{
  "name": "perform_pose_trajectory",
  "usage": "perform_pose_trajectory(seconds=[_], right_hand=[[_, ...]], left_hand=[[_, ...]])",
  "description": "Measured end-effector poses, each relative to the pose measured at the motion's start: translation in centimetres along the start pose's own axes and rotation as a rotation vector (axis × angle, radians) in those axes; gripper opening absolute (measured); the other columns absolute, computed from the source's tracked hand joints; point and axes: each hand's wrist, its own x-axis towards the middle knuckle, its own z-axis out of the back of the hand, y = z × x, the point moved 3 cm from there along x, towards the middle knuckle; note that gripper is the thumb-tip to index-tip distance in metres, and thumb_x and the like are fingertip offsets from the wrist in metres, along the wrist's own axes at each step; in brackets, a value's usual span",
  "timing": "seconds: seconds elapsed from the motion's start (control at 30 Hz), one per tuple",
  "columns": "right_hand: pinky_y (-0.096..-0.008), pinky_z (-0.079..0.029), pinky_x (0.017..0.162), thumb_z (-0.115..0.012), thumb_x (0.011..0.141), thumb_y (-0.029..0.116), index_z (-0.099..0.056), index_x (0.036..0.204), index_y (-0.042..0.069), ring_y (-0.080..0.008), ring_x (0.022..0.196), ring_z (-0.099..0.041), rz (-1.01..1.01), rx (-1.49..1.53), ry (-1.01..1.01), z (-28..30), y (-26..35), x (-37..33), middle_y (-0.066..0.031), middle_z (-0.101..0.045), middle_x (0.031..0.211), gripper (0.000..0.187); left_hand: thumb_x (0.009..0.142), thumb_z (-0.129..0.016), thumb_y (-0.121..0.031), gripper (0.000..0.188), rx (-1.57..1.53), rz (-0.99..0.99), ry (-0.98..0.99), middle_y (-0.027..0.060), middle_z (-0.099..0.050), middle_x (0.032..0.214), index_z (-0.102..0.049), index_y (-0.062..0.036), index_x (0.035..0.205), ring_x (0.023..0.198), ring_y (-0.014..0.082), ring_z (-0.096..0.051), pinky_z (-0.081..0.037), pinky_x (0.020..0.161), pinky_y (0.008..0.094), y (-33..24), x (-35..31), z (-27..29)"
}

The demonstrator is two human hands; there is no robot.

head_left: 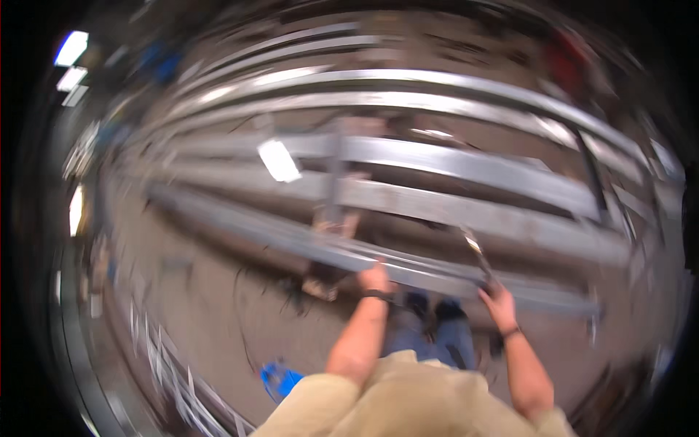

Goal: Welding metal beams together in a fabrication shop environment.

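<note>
The picture is smeared by motion. My left hand [375,277] is at the near edge of the closest long grey metal beam [426,277], its fingers closed on that edge. In my right hand [499,304] is a slim hand tool [476,249] with a shiny end pointing away from me and up to the left. Its exact kind is too blurred to tell. The tool crosses over the right part of the same beam.
Beyond lie several more long metal beams [466,160], roughly parallel, with a crosspiece [334,167] near the middle. A blue object [279,380] is on the floor at lower left, near a thin dark cable [244,331]. Metal bars [171,371] lie at far left.
</note>
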Motion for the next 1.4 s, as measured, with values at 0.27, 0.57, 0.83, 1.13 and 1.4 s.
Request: perform_pose_trajectory(seconds=[0.27,0.57,0.83,1.13,1.4], right_hand=[[-0.0436,-0.052,0.08,-0.072,0.082,0.044,-0.06,0.125,0.012,-0.0348,0.09,-0.066,-0.064,0.086,-0.198,0.9,2.7,-4.2,-0.0145,-0.07,0.091,0.056],[-0.0414,-0.053,0.078,-0.076,0.078,0.047,-0.062,0.123,0.009,-0.0329,0.086,-0.068,-0.243,0.203,-0.497,0.3,-4.4,-18.1,-0.0136,-0.071,0.088,0.06],[-0.0447,-0.051,0.081,-0.067,0.084,0.056,-0.062,0.116,0.0,-0.0387,0.094,-0.066,-0.595,0.512,-0.738,-0.5,-10.6,-25.1,-0.0187,-0.07,0.097,0.064],[-0.0339,-0.047,0.057,-0.058,0.093,0.053,-0.061,0.102,-0.004,-0.0172,0.055,-0.058,-0.434,0.935,-0.764,3.9,-13.6,-28.9,-0.0082,-0.058,0.067,0.057],[-0.0344,-0.047,0.056,-0.054,0.093,0.059,-0.06,0.096,-0.002,-0.0181,0.054,-0.058,-0.452,0.922,-0.86,9.7,-18.6,-30.6,-0.0085,-0.058,0.066,0.062]], left_hand=[[0.086,-0.057,-0.069,0.091,0.095,0.151,0.433,0.0247,-0.059,0.105,-0.038,0.0049,0.135,0.064,0.0384,-0.064,-0.055,0.053,0.0491,4.7,12.5,3.1],[0.089,-0.031,-0.079,0.095,0.447,0.114,0.495,0.0263,-0.063,0.091,-0.046,0.0086,0.122,0.066,0.0389,-0.062,-0.051,0.057,0.0522,3.2,4.9,2.1],[0.097,-0.051,-0.042,0.054,0.931,-0.299,0.774,0.0247,-0.066,0.087,-0.054,0.0114,0.104,0.069,0.0367,-0.068,-0.057,0.053,0.0494,1.5,1.2,-3.6],[0.09,-0.066,-0.027,0.03,1.039,-0.689,0.896,0.0076,-0.064,0.077,-0.067,0.0016,0.097,0.064,0.021,-0.063,-0.049,0.048,0.0335,2.1,-9.8,-13.8],[0.085,-0.069,-0.036,0.057,1.306,-1.017,1.003,0.0246,-0.067,0.115,-0.062,0.0075,0.122,0.111,0.0322,-0.064,-0.047,0.096,0.0354,4.9,-20.8,-20.3]])
